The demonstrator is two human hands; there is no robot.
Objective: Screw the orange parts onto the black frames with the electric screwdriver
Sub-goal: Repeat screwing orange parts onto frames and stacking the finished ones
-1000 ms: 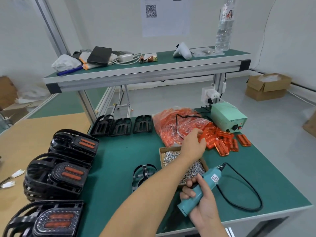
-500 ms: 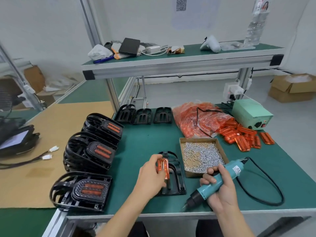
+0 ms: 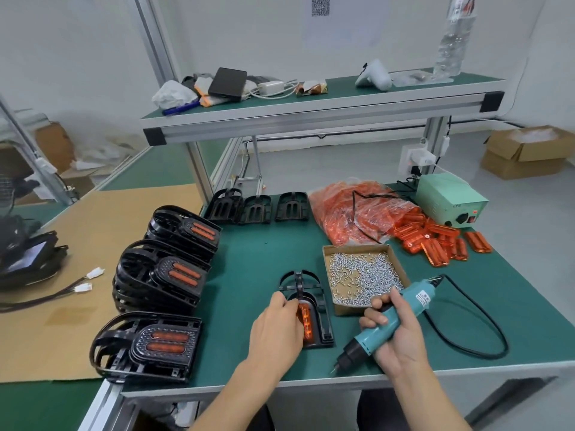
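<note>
The orange part [image 3: 305, 320] sits in the recess of the black frame [image 3: 314, 309] on the tabletop [image 3: 264, 259], pinched at its edge by the left hand [image 3: 277, 328]. It looks light, rigid and glossy (likely slippery); edges offer the best hold. The right hand [image 3: 396, 332] is clamped round the electric screwdriver [image 3: 389, 321], tip clear of the frame.

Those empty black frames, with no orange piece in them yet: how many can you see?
4. Three stand in a row at the back of the bench: left, middle, right. The fourth lies up front, being fitted now. More may hide within the left-hand stacks.
</note>
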